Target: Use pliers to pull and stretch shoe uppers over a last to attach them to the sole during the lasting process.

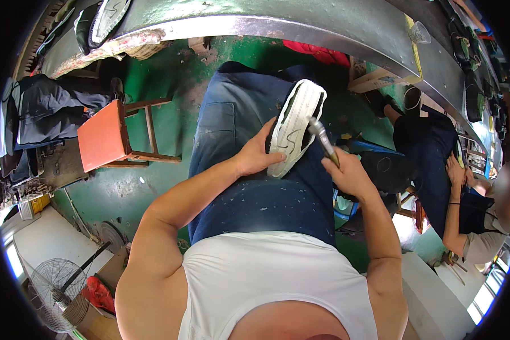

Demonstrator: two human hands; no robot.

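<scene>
Across my lap lies a dark shoe (298, 122), bottom side up, with its whitish underside and a curved pen mark facing me. My left hand (259, 152) grips it near the lower end, thumb over the underside and fingers along the side. A hammer (319, 134) is in my closed right hand (350, 173), its metal head over the shoe's right edge. Whether the head touches the shoe I cannot tell. My blue trousers (218, 127) are under the shoe.
A metal-edged workbench (232, 25) curves across the far side, with more shoes (109, 20) at its left. An orange-seated stool (102, 136) stands left. A co-worker (459, 187) sits at right, another person's legs (62, 107) show far left. A fan (56, 289) is at lower left.
</scene>
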